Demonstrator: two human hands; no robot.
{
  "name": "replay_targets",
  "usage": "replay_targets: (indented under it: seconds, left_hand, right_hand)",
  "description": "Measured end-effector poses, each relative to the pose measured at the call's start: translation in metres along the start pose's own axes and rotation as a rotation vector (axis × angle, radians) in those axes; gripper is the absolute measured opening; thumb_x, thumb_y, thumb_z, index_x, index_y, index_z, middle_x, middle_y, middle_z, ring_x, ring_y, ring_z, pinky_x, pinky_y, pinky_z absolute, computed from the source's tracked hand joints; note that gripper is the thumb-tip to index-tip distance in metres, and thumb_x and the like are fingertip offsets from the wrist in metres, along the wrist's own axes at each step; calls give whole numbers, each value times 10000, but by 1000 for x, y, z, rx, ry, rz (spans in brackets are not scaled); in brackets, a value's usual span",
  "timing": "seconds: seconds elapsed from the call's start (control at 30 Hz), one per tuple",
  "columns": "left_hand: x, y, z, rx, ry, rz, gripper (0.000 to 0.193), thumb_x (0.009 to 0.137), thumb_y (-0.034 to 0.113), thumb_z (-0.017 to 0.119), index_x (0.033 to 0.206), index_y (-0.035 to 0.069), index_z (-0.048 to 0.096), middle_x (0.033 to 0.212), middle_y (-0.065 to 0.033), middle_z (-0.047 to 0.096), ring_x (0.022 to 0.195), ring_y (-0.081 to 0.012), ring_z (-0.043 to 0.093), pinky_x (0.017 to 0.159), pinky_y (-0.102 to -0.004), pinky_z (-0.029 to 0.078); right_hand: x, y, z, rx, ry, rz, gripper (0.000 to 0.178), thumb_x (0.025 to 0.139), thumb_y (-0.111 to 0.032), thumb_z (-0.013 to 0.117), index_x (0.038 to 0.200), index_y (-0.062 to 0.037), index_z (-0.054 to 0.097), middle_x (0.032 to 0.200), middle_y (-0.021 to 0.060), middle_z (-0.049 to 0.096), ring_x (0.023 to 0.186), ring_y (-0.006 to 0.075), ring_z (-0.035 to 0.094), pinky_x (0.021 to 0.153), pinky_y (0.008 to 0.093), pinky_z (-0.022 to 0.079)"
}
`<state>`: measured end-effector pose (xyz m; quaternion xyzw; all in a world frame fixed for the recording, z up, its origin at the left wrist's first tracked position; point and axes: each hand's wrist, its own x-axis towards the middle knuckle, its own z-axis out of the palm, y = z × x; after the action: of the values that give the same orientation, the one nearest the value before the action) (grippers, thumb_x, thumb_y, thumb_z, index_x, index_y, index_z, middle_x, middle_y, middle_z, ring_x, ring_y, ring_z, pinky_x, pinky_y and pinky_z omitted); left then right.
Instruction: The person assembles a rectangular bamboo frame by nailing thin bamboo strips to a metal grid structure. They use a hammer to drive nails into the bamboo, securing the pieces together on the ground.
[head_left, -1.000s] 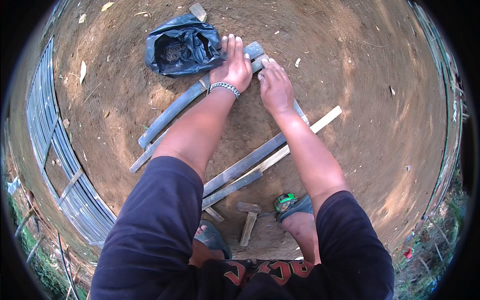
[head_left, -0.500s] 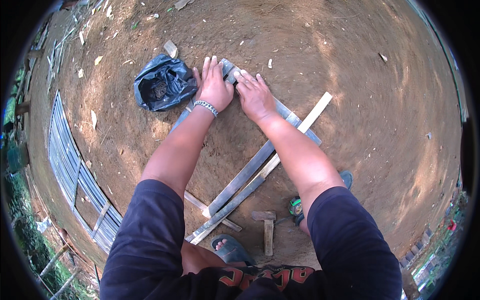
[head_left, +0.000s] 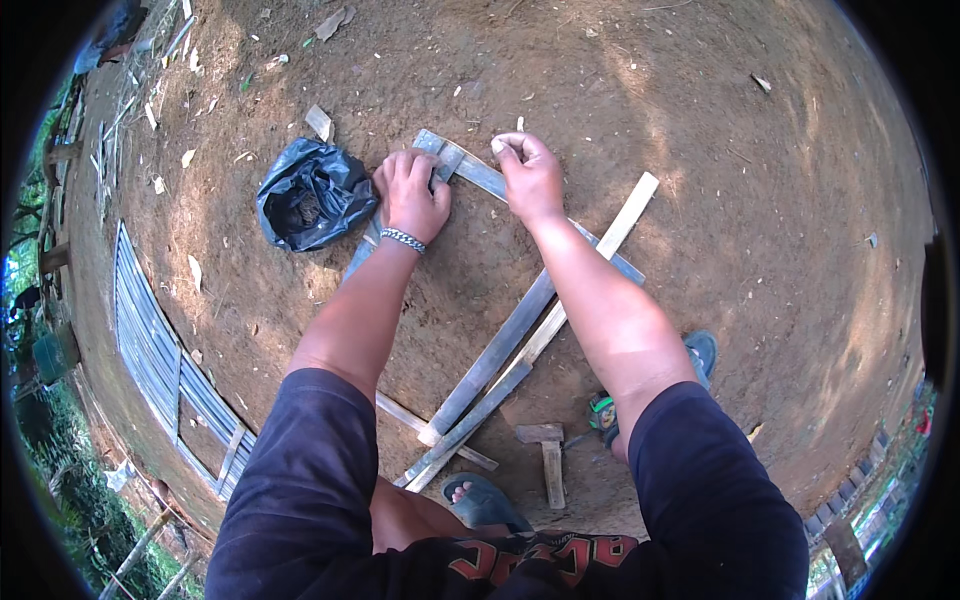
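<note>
A slatted panel (head_left: 150,325) lies toward the left edge of the dirt ground (head_left: 780,260). Right of it, an open black bag (head_left: 335,180) sits just beside the left hand (head_left: 412,195), which rests, fingers bent, on the grey strips (head_left: 478,174) where they meet at a corner; I cannot tell whether it grips them. The right hand (head_left: 535,178) is raised above one strip, thumb and fingertips drawn together; whether they hold anything is unclear. Nearer the ground's bottom edge lie a hammer (head_left: 541,434) and, right of it, a green tape measure (head_left: 601,407).
</note>
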<state>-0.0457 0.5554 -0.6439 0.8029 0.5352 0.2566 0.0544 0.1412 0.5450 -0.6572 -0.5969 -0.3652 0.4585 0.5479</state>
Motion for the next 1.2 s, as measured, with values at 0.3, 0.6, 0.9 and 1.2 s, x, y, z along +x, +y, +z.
replay_targets:
  seconds: [0.3,0.6,0.9,1.2]
  left_hand:
    - [0,-2,1,-21,15,-19,256,754,136,688,1007,115,654,1138,-100,616,1160,-358,526,1019,-496,399]
    - [0,3,-6,-25,-43,-48,379,779,219,816,1102,99,659,1169,-141,605,1176,-383,503,1036,-494,412]
    - [-1,-1,-3,-48,-40,-42,371,771,204,824,1089,88,673,1168,-143,604,1171,-382,506,1046,-478,420]
    - [-1,-2,-3,-80,-18,-33,326,808,208,790,1089,91,673,1173,-142,609,1175,-376,512,1044,-485,415]
  right_hand:
    - [0,-12,18,-85,-5,-16,169,960,-194,725,1024,-39,742,841,1,713,764,65,622,700,263,507]
    - [-3,-6,35,-563,-100,-295,94,890,-199,707,965,-144,700,912,141,710,939,366,672,829,489,538]
    - [-4,-6,32,-661,-110,-329,92,886,-172,696,970,-135,686,932,138,701,939,367,671,829,484,542]
    - [-2,-3,33,-608,-81,-311,103,886,-182,699,978,-143,722,944,131,720,929,356,689,824,464,552]
